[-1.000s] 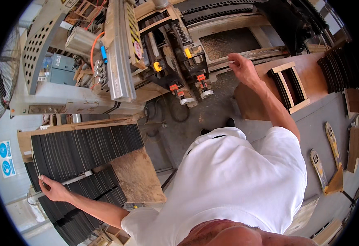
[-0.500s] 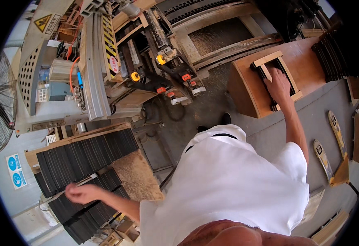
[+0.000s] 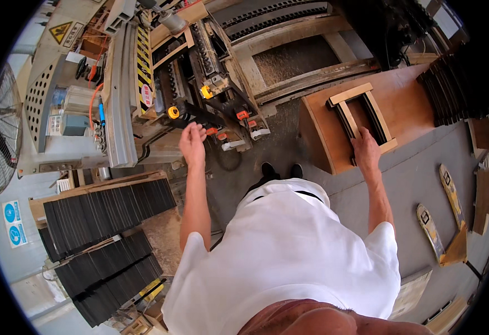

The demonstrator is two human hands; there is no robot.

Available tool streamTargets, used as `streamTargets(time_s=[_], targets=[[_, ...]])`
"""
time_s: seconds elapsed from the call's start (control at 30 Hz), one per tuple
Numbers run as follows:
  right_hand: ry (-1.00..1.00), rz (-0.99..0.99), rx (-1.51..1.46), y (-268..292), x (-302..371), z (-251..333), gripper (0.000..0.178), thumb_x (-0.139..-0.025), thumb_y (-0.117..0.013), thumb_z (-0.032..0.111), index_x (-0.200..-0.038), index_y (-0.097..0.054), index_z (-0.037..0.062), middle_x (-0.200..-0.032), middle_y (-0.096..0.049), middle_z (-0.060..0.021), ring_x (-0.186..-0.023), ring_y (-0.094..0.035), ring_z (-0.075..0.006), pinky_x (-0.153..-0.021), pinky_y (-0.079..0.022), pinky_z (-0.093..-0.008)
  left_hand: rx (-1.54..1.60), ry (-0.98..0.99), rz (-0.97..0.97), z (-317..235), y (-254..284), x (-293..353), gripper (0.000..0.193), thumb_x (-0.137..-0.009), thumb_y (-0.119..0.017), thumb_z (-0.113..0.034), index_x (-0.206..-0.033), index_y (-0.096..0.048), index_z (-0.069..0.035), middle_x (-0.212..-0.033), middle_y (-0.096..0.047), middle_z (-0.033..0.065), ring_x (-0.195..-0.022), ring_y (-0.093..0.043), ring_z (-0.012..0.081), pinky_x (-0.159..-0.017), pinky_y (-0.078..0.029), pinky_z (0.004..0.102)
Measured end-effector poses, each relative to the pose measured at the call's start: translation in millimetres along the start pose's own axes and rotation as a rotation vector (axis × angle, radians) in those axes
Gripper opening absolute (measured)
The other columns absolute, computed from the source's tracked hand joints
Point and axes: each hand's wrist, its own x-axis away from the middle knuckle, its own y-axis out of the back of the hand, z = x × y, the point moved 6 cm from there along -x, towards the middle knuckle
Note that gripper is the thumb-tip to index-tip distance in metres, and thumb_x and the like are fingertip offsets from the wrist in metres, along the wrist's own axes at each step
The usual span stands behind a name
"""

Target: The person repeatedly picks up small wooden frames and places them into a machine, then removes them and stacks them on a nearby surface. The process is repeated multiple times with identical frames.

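My left hand (image 3: 193,142) is raised in front of the machine's near end, beside a yellow knob (image 3: 173,112) and a red clamp piece (image 3: 211,131). Its fingers are loosely bent and a little apart, with nothing visible in them. On the brown wooden surface to the right lies a rectangular wooden frame (image 3: 379,116) with pale bars and dark sides, apparently several layers thick. My right hand (image 3: 366,148) is closed over its near bar, toward the left corner; the fingertips reach inside the opening, and the palm hides part of that bar.
Dark slats (image 3: 107,215) stand in rows on a wooden stand at the left. The machine (image 3: 127,95) fills the far left and middle. More dark pieces (image 3: 442,95) are stacked at the far right. A worn yellow pallet-truck fork (image 3: 430,229) lies on the right floor.
My left hand has moved from above the dark slats up and right to the machine's front. My right hand has drawn back from inside the frame to its near bar.
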Motion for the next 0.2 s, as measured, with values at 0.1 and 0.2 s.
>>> streamTargets(time_s=[0.1,0.2], targets=[[-0.001,-0.069,-0.018,-10,-5,-14,0.039,-0.084,-0.066,0.018,-0.12,-0.055,0.0082,-0.103,-0.067,-0.0175,-0.096,-0.064,-0.0347,-0.079,-0.05,-0.0449,0.135,0.112,-0.019,0,-10,-50,0.033,-0.099,-0.055,-0.023,-0.123,-0.056,0.0,-0.107,-0.066,0.0102,-0.092,-0.066,0.0188,-0.08,-0.056,0.0316],[-0.111,-0.046,-0.087,-5,-14,-30,0.047,-0.082,-0.068,0.019,-0.126,-0.052,0.0103,-0.108,-0.067,-0.0177,-0.098,-0.066,-0.0306,-0.082,-0.051,-0.042,0.289,0.187,0.003,12,-12,-106,0.042,-0.096,-0.06,-0.028,-0.129,-0.052,-0.002,-0.108,-0.065,0.0099,-0.094,-0.065,0.0201,-0.084,-0.055,0.0344]])
